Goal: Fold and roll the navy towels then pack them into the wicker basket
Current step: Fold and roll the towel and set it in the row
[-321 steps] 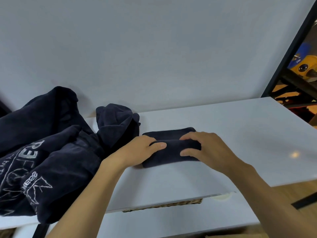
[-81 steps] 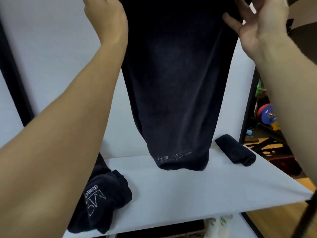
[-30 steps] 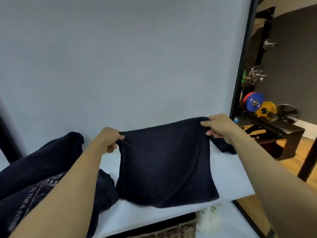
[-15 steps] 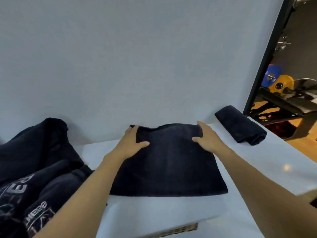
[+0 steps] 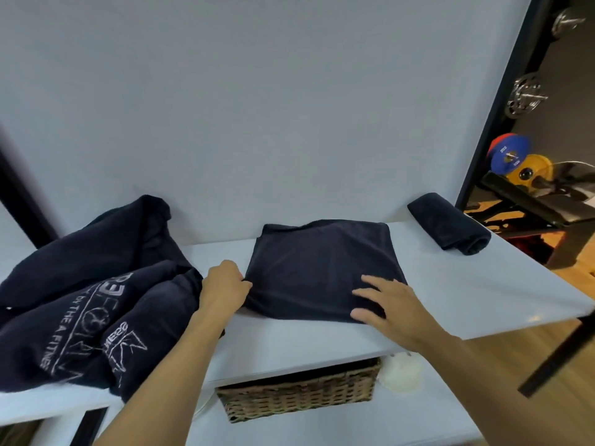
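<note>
A folded navy towel (image 5: 322,268) lies flat in the middle of the white table (image 5: 450,291). My left hand (image 5: 223,291) pinches its near left edge. My right hand (image 5: 391,305) rests flat, fingers spread, on its near right corner. A rolled navy towel (image 5: 449,223) lies at the back right of the table. A heap of unfolded navy towels (image 5: 90,291) with white lettering fills the left side. The wicker basket (image 5: 299,394) stands on a lower shelf under the table's front edge, mostly hidden by the tabletop.
A plain white wall rises right behind the table. A small white object (image 5: 401,375) sits beside the basket on the lower shelf. To the right stand a black frame post (image 5: 492,101) and a rack with coloured weight plates (image 5: 518,162).
Both hands have slid from the folded towel's far edge to its near edge. The towel itself stays flat in the same spot.
</note>
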`<state>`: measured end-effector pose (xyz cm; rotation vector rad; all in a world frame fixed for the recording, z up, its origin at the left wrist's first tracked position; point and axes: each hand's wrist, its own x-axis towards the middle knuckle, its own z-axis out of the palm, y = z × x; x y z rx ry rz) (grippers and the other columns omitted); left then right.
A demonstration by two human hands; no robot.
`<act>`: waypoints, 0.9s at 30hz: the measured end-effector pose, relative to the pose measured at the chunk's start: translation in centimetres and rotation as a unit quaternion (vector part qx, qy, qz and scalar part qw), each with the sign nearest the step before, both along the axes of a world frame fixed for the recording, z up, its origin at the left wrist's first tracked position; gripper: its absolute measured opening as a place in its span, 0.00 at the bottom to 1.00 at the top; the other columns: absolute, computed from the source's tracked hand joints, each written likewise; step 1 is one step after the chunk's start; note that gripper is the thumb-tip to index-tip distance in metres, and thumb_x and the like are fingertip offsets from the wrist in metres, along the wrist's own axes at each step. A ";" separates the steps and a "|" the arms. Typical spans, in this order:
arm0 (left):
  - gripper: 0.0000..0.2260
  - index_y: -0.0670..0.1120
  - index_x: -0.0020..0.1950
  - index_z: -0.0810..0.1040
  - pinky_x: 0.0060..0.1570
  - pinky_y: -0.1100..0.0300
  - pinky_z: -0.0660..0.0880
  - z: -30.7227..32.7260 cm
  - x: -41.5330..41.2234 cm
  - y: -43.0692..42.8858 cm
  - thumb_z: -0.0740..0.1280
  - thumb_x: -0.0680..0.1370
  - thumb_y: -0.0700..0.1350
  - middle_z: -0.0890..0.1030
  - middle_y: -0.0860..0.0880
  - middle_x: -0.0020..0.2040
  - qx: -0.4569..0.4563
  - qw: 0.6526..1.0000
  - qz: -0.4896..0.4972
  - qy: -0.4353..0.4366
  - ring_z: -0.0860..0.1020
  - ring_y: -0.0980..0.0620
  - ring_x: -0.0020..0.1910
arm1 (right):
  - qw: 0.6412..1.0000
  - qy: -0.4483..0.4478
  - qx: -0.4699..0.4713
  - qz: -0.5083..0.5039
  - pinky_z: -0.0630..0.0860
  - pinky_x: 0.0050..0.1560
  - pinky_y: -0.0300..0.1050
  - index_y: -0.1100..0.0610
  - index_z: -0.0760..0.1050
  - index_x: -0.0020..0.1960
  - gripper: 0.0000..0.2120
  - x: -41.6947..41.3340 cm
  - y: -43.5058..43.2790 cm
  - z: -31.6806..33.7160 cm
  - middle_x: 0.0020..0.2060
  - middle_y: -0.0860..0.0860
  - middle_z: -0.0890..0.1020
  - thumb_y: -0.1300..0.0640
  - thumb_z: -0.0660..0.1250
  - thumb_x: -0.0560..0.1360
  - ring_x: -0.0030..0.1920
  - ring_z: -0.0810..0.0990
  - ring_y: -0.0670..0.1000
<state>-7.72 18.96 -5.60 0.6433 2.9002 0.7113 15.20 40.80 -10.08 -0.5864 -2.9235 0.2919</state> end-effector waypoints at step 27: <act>0.08 0.48 0.53 0.77 0.40 0.51 0.80 18.7 -4.1 3.3 0.59 0.82 0.43 0.81 0.46 0.42 0.306 0.911 -0.096 0.259 0.81 0.44 0.34 | 0.936 0.342 0.011 -0.083 0.73 0.50 0.46 0.54 0.79 0.55 0.09 -3.9 7.1 24.6 0.44 0.48 0.80 0.60 0.61 0.79 0.46 0.78 0.53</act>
